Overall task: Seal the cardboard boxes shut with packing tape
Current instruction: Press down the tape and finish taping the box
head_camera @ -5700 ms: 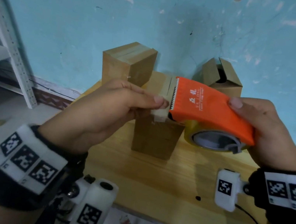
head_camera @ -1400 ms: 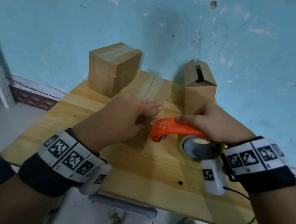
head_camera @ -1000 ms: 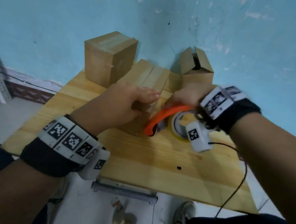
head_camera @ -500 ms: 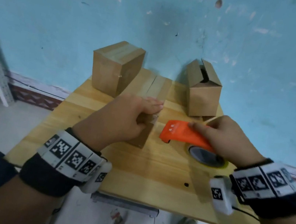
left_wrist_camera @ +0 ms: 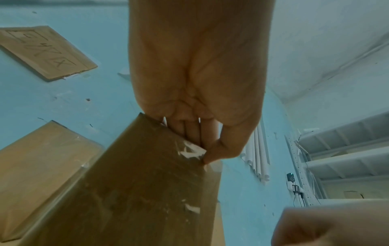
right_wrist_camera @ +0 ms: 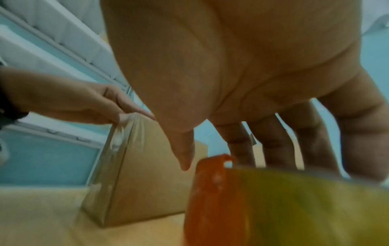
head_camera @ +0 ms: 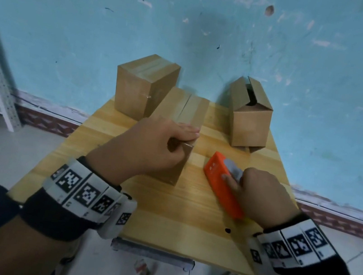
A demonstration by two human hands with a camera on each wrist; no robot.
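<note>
Pale wood makes up the table point(head_camera: 163, 217), the largest thing here, standing against a scuffed blue wall point(head_camera: 76, 13) with three cardboard boxes on it. The sealed box point(head_camera: 140, 88) stands at the far left by the wall, tape along its top seam. The unsealed box point(head_camera: 250, 119) stands at the far right, its top flaps ajar and a dark gap showing between them. Between and nearer the person stands the middle box point(head_camera: 184, 114), its top seam running away from the camera; the left wrist view shows clear tape wrinkled down its near face. The left hand point(head_camera: 150, 149) rests on this box's near top edge, fingers point(head_camera: 188, 130) lying flat over the top and the thumb pressed against the front face, pinching the tape end at the edge. To the right of the middle box, apart from it, the orange tape dispenser point(head_camera: 220, 186) lies on the table, the yellowish roll showing in the right wrist view. The right hand point(head_camera: 261, 195) covers its rear part, fingers curled round the dispenser and the thumb beside its orange shell.
</note>
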